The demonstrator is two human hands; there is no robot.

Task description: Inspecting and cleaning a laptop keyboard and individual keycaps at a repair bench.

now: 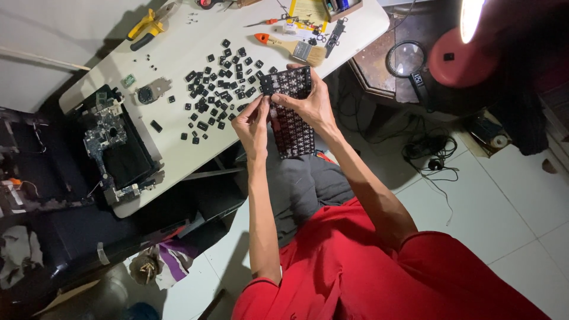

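A black laptop keyboard panel (291,127) with its keys stripped off leans over the edge of the white table (178,154). My right hand (311,104) grips its upper right side. My left hand (253,124) pinches at the panel's left edge, near a black keycap (267,86) still on the top corner. Several loose black keycaps (219,83) lie scattered on the table just left of the panel.
An opened laptop chassis with a bare circuit board (115,148) sits at the table's left end. A paintbrush (293,48), yellow pliers (147,26), small tools and screws lie at the far side. A magnifier (408,59) and red lamp (462,56) stand right; cables (430,151) lie on the floor.
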